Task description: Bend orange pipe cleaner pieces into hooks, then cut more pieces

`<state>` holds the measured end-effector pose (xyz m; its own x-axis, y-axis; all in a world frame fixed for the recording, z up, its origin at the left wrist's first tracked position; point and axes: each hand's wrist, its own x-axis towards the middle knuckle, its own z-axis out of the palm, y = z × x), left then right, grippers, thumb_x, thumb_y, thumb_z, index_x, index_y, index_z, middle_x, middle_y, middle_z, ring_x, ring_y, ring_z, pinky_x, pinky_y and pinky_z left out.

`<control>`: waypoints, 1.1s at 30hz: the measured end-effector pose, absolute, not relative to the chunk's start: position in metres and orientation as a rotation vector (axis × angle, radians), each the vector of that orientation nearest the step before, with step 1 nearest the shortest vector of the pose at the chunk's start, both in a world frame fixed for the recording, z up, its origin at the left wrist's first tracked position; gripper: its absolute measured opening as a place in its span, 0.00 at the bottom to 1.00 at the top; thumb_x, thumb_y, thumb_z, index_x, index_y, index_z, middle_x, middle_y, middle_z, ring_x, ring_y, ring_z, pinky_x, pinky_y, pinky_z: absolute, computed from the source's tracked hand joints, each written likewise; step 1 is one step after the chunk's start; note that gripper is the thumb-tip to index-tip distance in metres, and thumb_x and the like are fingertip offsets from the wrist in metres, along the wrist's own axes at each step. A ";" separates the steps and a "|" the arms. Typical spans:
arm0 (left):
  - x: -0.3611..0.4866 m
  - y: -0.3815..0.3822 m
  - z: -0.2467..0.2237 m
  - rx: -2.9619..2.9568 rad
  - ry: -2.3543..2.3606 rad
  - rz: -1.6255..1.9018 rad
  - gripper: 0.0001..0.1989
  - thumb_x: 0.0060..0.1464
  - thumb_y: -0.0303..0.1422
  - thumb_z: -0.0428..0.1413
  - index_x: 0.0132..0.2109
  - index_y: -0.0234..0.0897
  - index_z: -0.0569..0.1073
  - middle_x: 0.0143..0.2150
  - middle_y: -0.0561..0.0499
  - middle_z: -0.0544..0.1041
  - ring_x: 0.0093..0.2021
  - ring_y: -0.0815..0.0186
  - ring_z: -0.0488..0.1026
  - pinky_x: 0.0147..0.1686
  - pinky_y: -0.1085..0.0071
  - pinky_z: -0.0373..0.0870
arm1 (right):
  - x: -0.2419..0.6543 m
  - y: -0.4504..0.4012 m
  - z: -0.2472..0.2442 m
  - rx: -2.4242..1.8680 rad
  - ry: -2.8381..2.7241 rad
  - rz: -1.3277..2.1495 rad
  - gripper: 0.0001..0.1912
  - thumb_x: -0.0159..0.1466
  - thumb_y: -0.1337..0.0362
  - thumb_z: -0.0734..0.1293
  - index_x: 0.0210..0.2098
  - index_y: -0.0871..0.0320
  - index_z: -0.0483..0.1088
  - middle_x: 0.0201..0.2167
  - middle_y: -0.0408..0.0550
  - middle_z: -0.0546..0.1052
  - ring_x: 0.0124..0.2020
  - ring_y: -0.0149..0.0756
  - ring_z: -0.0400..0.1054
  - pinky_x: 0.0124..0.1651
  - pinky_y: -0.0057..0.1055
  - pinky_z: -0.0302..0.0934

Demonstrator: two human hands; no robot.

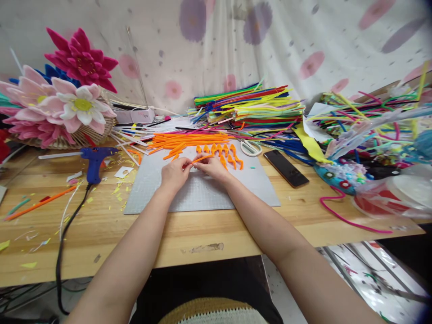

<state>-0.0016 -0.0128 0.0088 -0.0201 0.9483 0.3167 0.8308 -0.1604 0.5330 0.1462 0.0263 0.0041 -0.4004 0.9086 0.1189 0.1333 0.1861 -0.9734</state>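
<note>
Over the grey cutting mat (148, 193), my left hand (175, 173) and my right hand (212, 166) nearly meet, both with fingers pinched. An orange pipe cleaner piece (201, 158) runs between them, held at the left end by my left hand and farther along by my right hand. Just beyond my right hand lie rows of bent orange pieces (232, 158) with looped tops. Straight orange pipe cleaners (189, 140) are heaped at the mat's back edge, with shorter orange lengths in front of them.
A blue glue gun (94, 163) with a black cord lies left. White-handled scissors (251, 147) and a black phone (286, 168) are right of the orange pieces. Colourful pipe cleaner bundles (249, 105) are stacked behind. Fabric-like flowers (83, 104) stand back left; a plastic-wrapped item (391, 195) lies right.
</note>
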 end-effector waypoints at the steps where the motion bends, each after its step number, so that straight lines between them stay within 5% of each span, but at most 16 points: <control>1: -0.001 -0.013 0.009 2.060 1.895 0.925 0.07 0.50 0.36 0.53 0.35 0.43 0.75 0.33 0.50 0.77 0.34 0.63 0.72 0.33 0.70 0.61 | 0.147 0.025 0.005 -0.979 -1.679 1.341 0.07 0.50 0.63 0.67 0.27 0.59 0.67 0.22 0.38 0.69 0.24 0.25 0.61 0.27 0.23 0.55; 12: 0.005 -0.011 0.010 1.369 1.276 1.180 0.09 0.41 0.37 0.57 0.28 0.35 0.72 0.26 0.51 0.75 0.27 0.68 0.71 0.32 0.71 0.67 | 0.160 0.026 0.007 -0.829 -1.353 1.836 0.11 0.46 0.61 0.70 0.27 0.61 0.68 0.23 0.43 0.74 0.23 0.25 0.65 0.28 0.23 0.60; 21: -0.001 -0.009 0.026 0.669 1.173 0.998 0.03 0.46 0.29 0.53 0.27 0.33 0.69 0.20 0.53 0.69 0.20 0.74 0.66 0.19 0.78 0.64 | 0.146 0.023 0.002 -0.773 -1.773 1.101 0.09 0.54 0.59 0.66 0.31 0.57 0.70 0.33 0.45 0.74 0.37 0.32 0.67 0.39 0.29 0.60; 28: -0.005 -0.010 0.027 0.817 1.190 0.917 0.04 0.46 0.26 0.52 0.26 0.32 0.70 0.18 0.53 0.66 0.17 0.76 0.62 0.13 0.81 0.56 | 0.148 0.024 -0.001 -0.846 -2.052 0.737 0.10 0.61 0.60 0.60 0.33 0.56 0.71 0.34 0.47 0.72 0.38 0.34 0.64 0.44 0.33 0.57; 33: -0.004 -0.011 0.023 0.854 1.142 0.889 0.03 0.45 0.26 0.55 0.30 0.32 0.72 0.24 0.50 0.72 0.22 0.72 0.69 0.19 0.77 0.66 | 0.151 0.025 0.003 -0.909 -2.103 0.290 0.08 0.60 0.60 0.63 0.30 0.56 0.71 0.41 0.51 0.70 0.46 0.40 0.57 0.50 0.38 0.51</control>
<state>-0.0042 -0.0109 0.0231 0.1767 0.9091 -0.3772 -0.1429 0.4029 0.9040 0.1510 0.0249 0.0032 -0.4142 0.6925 0.5906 0.5067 0.7145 -0.4824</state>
